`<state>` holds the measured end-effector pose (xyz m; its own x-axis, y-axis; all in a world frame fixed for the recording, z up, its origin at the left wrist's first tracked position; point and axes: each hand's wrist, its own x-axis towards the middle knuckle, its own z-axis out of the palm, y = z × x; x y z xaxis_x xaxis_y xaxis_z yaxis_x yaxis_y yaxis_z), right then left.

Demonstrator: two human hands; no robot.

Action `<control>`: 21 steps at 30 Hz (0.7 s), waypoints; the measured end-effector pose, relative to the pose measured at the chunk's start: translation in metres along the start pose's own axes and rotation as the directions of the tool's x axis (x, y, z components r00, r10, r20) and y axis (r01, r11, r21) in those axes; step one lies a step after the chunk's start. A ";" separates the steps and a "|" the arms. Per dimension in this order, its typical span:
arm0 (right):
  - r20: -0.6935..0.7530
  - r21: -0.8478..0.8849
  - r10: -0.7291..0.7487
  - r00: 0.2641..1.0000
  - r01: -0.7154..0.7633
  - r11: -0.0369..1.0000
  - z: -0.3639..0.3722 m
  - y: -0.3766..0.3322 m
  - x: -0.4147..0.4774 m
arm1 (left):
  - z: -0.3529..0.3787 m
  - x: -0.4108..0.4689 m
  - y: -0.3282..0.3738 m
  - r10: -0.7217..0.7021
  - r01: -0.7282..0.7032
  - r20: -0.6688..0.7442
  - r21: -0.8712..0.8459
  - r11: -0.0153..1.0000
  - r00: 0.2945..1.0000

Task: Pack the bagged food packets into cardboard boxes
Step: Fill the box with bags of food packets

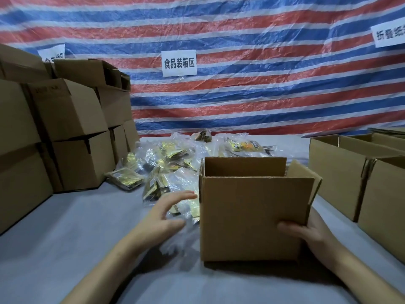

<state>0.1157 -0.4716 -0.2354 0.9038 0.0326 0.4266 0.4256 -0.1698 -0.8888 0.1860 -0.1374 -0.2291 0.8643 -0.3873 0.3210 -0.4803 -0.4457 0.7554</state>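
Observation:
An open brown cardboard box (252, 216) stands on the grey table in front of me, its flaps up. My right hand (306, 233) grips its near right corner, thumb on the front face. My left hand (166, 213) hovers with straight fingers just left of the box, over the nearest clear bag of food packets (186, 207). Behind it lies a heap of such clear bags with gold and dark packets (171, 163). The inside of the box is hidden from view.
Closed cardboard boxes (65, 132) are stacked high on the left. Open boxes (350, 172) stand on the right. A striped red, white and blue tarp (263, 84) with paper signs hangs at the back. Grey table surface (65, 238) lies at the near left.

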 end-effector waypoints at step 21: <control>0.028 0.082 0.070 0.997 -0.072 0.994 -0.007 -0.010 -0.007 | -0.042 0.069 0.097 -0.491 0.249 -0.395 -0.523 0.815 0.776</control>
<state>0.1043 -0.4773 -0.2283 0.9324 0.0484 0.3583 0.3613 -0.0900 -0.9281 0.2057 -0.1734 -0.1101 0.9659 0.2372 0.1038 -0.0976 -0.0377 0.9945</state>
